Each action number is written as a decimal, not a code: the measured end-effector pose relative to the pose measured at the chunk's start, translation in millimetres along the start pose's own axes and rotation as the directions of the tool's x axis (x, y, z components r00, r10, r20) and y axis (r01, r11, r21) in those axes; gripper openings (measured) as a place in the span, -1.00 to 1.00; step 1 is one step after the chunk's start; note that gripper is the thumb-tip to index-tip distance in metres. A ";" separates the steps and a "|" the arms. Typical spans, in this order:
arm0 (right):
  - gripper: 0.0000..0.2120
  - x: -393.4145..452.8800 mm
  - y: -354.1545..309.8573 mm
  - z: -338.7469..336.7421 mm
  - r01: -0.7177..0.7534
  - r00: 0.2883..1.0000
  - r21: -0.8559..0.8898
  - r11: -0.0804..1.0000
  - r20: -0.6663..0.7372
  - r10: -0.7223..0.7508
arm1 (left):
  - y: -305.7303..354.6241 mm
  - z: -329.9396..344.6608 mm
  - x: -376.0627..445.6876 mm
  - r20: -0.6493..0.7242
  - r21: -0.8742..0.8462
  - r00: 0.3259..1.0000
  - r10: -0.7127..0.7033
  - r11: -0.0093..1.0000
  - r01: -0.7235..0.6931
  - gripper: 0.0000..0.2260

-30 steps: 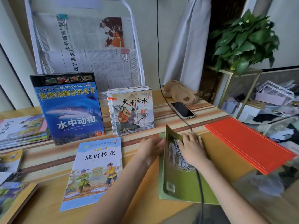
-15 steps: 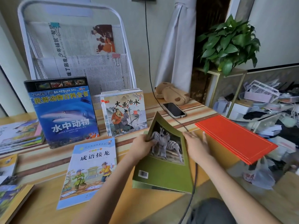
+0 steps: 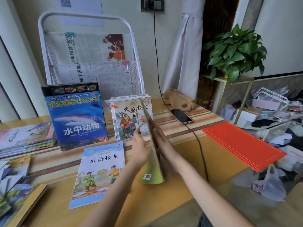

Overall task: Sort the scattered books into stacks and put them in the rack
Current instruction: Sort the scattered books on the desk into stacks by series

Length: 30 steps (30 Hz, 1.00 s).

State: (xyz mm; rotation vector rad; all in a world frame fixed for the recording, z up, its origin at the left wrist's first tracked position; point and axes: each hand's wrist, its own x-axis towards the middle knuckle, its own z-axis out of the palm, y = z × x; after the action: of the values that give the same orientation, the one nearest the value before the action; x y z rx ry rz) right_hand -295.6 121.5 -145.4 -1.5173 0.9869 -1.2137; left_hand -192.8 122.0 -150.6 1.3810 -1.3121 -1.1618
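Item: thin green paperback book, standing almost edge-on, tilted upright above the tabletop. The left hand and right hand are sandwiching it, fingers lying flat against either cover, thumbs not visible; probably it is being raised on end so it can slot among upright books.

Beyond the fingers: an upright picture-book stack is leaning at the foot of the white wire rack, a likely destination.

Left of the fingers: a blue shark encyclopedia and a flat pale-blue storybook.

Right of the fingers: a black cable, a phone and red folders, none blocking the way forward.
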 end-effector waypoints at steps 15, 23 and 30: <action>-0.25 33.4 4.7 62.0 -0.024 0.974 -0.244 0.970 -0.224 -0.032 | 25.3 -158.2 -23.7 -0.078 -0.387 0.983 0.165 0.904 -0.183 -0.85; -0.78 122.4 -14.3 146.0 0.171 0.942 -0.421 0.891 -0.195 -0.273 | -2.1 -234.8 52.8 -0.676 0.412 0.536 0.506 0.862 -0.294 -0.70; -0.31 149.8 54.2 195.5 0.035 0.955 -0.743 0.669 -0.173 -0.242 | -69.9 -223.9 94.9 -0.708 0.394 0.573 0.412 0.904 -0.164 -0.26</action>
State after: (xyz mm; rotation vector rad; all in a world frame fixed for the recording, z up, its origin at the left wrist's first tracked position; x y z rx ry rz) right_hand -77.4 -0.5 -178.6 -2.1208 1.7114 -1.1989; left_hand 40.4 29.9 -185.1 1.5351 -0.9958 -0.0487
